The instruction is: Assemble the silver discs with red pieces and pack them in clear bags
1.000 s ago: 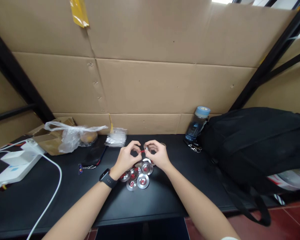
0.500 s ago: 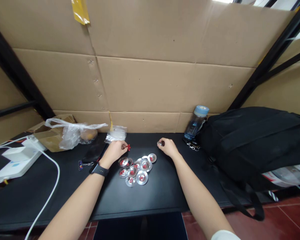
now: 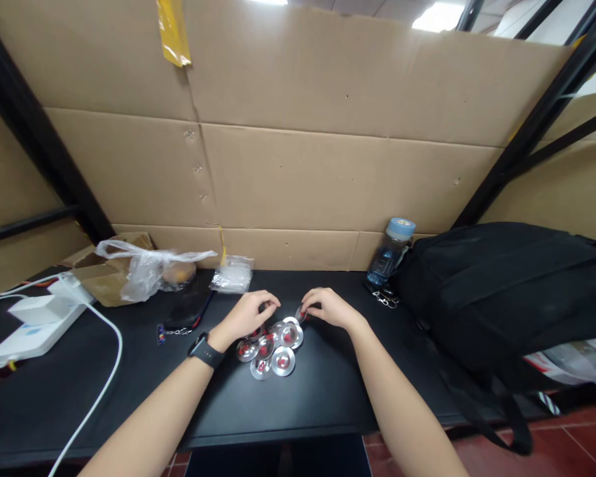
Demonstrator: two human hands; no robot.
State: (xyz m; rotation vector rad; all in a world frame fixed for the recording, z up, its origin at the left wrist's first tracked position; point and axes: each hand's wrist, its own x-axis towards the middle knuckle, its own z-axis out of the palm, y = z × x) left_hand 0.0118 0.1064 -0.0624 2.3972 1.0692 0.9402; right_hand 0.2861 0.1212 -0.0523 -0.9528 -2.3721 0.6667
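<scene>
Several small shiny metal discs with red centres (image 3: 283, 362), resembling finger cymbals, lie in an overlapping pile on the black table. My left hand (image 3: 248, 313), with a dark watch on its wrist, hovers over the pile's far left side. Its fingers are bent and apart from the thumb, and nothing shows in them. At the pile's far right, my right hand (image 3: 330, 309) pinches the edge of one metal disc (image 3: 300, 314), which looks tilted. Part of that disc is hidden by the fingers.
Behind my left hand are a clear plastic packet (image 3: 232, 274), a dark phone (image 3: 191, 308) and a knotted plastic bag (image 3: 149, 271). A white power strip (image 3: 34, 331) with a cable is at left. A water bottle (image 3: 390, 252) and black backpack (image 3: 506, 298) stand right.
My right hand has moved left and nearer to the pile and now grips a disc there. My left hand has shifted right, and the red piece at its fingertips no longer shows.
</scene>
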